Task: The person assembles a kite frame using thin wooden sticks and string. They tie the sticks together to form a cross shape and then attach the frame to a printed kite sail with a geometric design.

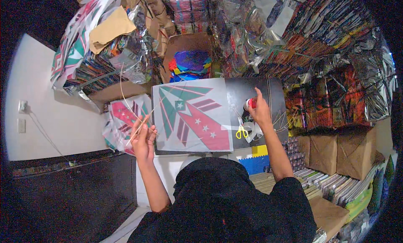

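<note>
My left hand (143,143) is closed around several thin, pale sticks (133,137) that cross one another; one long stick bows up and away past the table's left edge. Beside it, a white sheet (191,117) printed with green and red shapes and stars lies flat on the dark table (238,88). Over the table's right part, my right hand (261,110) grips a small red and white container (250,103), its forefinger stretched out; the fingers partly hide the container. Just below that hand lie yellow-handled scissors (241,133), next to some whitish strips (254,133).
More printed sheets (126,121) hang at the table's left side. Beyond the table stands an open cardboard box (189,41) with colourful folded material. Tall plastic-wrapped stacks (327,29) crowd the back and right. Brown wrapped parcels (354,153) sit at the right, and a white wall (54,104) at the left.
</note>
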Demonstrator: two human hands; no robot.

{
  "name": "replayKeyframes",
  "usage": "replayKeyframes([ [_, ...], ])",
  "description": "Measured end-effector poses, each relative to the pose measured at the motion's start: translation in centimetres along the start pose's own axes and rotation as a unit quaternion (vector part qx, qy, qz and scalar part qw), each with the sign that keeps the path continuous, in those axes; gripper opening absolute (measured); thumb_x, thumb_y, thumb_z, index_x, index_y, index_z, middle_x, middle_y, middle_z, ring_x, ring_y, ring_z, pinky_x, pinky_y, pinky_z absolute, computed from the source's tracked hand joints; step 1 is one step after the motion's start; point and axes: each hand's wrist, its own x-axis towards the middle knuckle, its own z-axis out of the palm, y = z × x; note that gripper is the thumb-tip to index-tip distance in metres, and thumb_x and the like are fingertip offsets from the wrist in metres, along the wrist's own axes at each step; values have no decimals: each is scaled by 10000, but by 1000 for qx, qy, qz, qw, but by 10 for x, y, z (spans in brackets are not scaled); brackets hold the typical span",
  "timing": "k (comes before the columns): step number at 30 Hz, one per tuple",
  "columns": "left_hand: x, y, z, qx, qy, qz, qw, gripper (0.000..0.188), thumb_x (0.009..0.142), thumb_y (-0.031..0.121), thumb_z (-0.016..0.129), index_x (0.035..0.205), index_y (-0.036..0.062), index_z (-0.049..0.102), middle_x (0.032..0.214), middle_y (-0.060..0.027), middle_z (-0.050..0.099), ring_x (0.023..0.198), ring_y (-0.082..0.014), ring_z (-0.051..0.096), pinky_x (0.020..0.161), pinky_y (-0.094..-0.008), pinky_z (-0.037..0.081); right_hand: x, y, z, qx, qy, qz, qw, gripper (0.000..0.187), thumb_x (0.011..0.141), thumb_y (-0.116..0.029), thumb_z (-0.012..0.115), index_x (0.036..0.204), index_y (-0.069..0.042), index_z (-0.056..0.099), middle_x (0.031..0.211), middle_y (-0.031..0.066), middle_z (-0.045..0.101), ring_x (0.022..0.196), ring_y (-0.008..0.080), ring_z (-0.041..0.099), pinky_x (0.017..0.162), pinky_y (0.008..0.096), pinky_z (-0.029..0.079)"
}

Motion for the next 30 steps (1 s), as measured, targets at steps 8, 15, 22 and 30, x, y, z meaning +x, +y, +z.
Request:
replayKeyframes([
  [8,2,-6,6,-11,3,-10,1000,443,950,84,648,1366,16,511,1272,-159,644,863,-192,707,736,-316,619,5,-6,-2,-40,-35,64,996,832,776,-122,758,1476,-108,308,985,217,663,893,408,666,791,473,530],
  [15,3,-5,8,-5,-5,-10,1000,437,951,95,654,1361,26,518,1266,-158,647,863,-183,697,736,-313,619,6,-9,-2,21,-19,26,999,767,789,-83,723,1455,-69,344,987,213,619,949,410,625,851,464,505],
  [22,3,-2,7,4,-3,-9,1000,431,957,93,642,1364,28,515,1266,-152,647,870,-179,697,738,-308,620,4,-7,1,14,-29,47,998,795,778,-96,780,1447,-82,351,1053,184,630,950,361,654,849,421,522],
  [30,1,-10,8,4,-16,-18,1000,421,959,91,637,1356,22,513,1297,-164,628,880,-196,704,742,-321,622,-7,6,8,42,-15,55,997,785,775,13,742,1449,-111,359,1169,194,636,1048,392,636,918,450,508],
])
